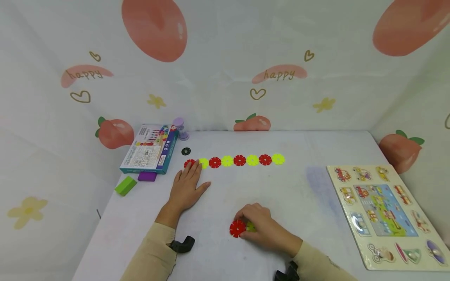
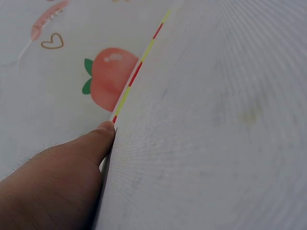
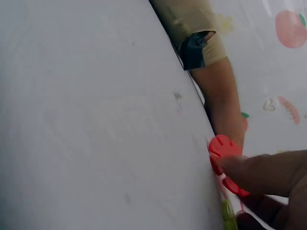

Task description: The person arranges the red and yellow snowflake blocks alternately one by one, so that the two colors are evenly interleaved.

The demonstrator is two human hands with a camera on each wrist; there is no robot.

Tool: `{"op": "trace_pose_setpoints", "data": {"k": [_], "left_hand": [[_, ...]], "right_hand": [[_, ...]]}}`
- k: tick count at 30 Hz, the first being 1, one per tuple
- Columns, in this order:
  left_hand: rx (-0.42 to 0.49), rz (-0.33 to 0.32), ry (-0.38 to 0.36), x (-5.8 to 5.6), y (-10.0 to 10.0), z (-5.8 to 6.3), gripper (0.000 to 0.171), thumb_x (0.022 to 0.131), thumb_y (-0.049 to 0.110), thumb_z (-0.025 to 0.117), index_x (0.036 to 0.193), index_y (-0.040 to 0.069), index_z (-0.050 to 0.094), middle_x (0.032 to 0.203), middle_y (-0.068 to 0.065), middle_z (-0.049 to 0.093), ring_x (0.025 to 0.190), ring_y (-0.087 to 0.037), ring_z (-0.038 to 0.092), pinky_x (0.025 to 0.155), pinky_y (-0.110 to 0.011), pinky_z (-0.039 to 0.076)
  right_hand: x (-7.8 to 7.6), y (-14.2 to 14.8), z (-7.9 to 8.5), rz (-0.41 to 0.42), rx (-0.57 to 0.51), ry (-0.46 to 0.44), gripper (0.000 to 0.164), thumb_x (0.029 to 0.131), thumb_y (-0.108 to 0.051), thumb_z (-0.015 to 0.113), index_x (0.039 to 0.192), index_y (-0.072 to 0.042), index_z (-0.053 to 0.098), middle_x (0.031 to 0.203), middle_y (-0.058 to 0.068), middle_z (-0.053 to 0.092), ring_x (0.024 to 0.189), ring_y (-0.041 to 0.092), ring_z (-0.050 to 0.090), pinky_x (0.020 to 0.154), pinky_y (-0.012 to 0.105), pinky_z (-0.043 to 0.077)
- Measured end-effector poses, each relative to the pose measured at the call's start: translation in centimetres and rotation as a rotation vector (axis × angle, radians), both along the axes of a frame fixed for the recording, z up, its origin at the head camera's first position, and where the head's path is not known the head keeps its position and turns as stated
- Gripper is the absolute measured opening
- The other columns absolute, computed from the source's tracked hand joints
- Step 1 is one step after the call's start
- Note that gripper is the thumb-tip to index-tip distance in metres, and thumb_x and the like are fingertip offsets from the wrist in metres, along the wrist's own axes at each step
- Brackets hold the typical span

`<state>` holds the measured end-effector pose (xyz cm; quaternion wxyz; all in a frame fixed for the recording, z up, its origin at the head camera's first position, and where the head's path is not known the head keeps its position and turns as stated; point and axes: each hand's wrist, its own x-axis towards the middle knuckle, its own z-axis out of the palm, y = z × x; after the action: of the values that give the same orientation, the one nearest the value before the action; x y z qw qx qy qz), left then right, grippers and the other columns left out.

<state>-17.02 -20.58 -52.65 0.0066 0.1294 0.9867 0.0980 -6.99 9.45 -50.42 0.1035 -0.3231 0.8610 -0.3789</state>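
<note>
A row of flat, notched snowflake discs, alternating red (image 1: 240, 160) and yellow-green (image 1: 252, 160), lies across the far part of the table. My left hand (image 1: 187, 187) rests flat on the table at the row's left end, its fingertips over the leftmost red disc (image 1: 190, 162) and beside a yellow-green one. Nearer to me, my right hand (image 1: 258, 224) pinches a red snowflake disc (image 1: 237, 228) between thumb and fingers. A yellow-green disc (image 1: 250, 226) shows partly hidden under that hand. In the right wrist view, the thumb presses against red disc pieces (image 3: 225, 146).
Behind the left hand stand a picture box (image 1: 147, 150), a lilac sand timer (image 1: 181, 128) and a small black disc (image 1: 186, 151). Green (image 1: 125, 186) and purple (image 1: 147, 176) blocks lie by the box. A wooden picture puzzle board (image 1: 386, 218) occupies the right side.
</note>
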Motion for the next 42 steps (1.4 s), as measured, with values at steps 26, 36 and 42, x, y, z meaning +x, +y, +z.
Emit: {"op": "trace_pose_setpoints", "data": {"k": [26,36,42], "left_hand": [[0.001,0.007,0.008,-0.1,0.0,-0.2,0.086,0.089,0.070,0.038,0.155,0.020,0.016,0.160,0.003,0.005,0.144,-0.024,-0.001,0.111,-0.055,0.004],[0.010,0.000,-0.005,0.0,0.1,-0.3,0.086,0.089,0.070,0.038,0.155,0.020,0.015,0.160,0.003,0.005,0.144,-0.024,-0.001,0.111,-0.055,0.003],[0.009,0.006,0.001,-0.1,0.0,-0.1,0.086,0.089,0.070,0.038,0.155,0.020,0.015,0.160,0.002,0.007,0.144,-0.024,-0.001,0.111,-0.055,0.003]], "right_hand": [[-12.0,11.9,-1.0,-0.937,-0.349,-0.232,0.026,0.099,-0.022,0.054,0.121,-0.008,0.050,0.108,0.010,0.052,0.088,0.023,0.062,0.072,0.021,0.053],[-11.5,12.7,-1.5,-0.874,-0.059,-0.032,0.041,0.096,-0.020,0.057,0.133,-0.004,0.052,0.136,0.017,0.041,0.116,0.036,0.042,0.094,0.049,0.039],[-11.4,12.4,-2.1,-0.700,0.285,0.102,0.055,0.097,-0.030,0.053,0.143,-0.003,0.042,0.151,0.017,0.029,0.134,0.045,0.019,0.094,0.069,0.022]]}}
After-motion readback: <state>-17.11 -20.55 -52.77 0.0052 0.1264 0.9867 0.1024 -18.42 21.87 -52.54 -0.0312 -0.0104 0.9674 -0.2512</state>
